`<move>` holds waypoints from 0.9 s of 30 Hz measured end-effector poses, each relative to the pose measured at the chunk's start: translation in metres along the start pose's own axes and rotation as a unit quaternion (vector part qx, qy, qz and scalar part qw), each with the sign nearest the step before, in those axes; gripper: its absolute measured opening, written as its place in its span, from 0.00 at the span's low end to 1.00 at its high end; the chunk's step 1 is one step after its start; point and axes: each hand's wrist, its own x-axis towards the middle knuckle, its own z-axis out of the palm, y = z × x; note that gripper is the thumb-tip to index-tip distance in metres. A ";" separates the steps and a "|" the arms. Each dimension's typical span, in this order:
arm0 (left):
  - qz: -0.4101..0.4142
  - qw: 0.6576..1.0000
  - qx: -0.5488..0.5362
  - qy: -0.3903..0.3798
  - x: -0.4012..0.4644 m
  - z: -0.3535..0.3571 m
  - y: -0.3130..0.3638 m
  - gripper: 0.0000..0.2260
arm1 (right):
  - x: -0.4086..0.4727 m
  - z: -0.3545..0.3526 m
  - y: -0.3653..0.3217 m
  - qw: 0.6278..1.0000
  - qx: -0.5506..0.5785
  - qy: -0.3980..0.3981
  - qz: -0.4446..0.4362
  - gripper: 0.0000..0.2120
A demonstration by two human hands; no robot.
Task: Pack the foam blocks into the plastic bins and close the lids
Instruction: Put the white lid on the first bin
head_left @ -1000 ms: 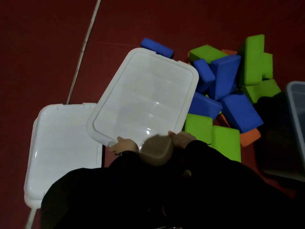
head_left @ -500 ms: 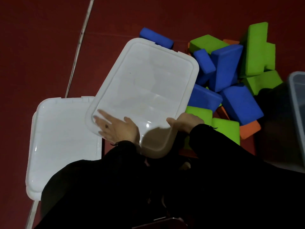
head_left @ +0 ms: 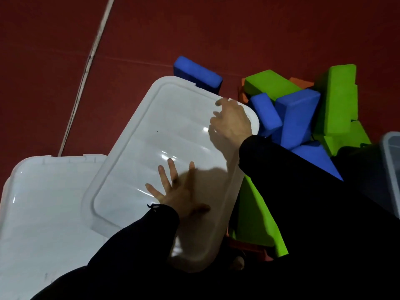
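A white plastic lid [head_left: 164,135] lies tilted in the middle, its left corner over a second white lid [head_left: 45,202] on the floor. My left hand [head_left: 175,191] rests flat on the tilted lid with its fingers spread. My right hand [head_left: 231,122] lies over the lid's far right corner, fingers curled on the rim. To the right is a pile of foam blocks: blue blocks [head_left: 296,120], green blocks [head_left: 339,98] and some orange ones [head_left: 303,82]. One blue block [head_left: 197,74] pokes out behind the lid. A large green block [head_left: 257,215] lies under my right arm.
A grey translucent bin [head_left: 391,169] shows at the right edge, mostly cut off. The floor is dark red with a pale seam line [head_left: 86,70] running diagonally at the left. My black sleeves fill the bottom of the view.
My right hand has moved from the lid's near edge to its far right corner. My left hand slid further onto the lid and spread flat. The view has come closer to the lid.
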 end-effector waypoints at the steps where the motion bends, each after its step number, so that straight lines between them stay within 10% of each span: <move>1: -0.003 1.000 0.003 -0.004 0.001 -0.001 0.001 0.61 | 0.014 0.000 0.000 1.000 -0.005 0.005 0.003 0.26; 17: -0.017 0.999 -0.012 -0.048 0.004 -0.005 0.001 0.61 | 0.144 0.031 0.004 0.981 -0.085 -0.170 0.046 0.54; 27: -0.015 1.000 -0.011 -0.024 0.004 -0.001 -0.001 0.60 | 0.106 0.049 0.004 0.990 -0.079 0.109 -0.032 0.24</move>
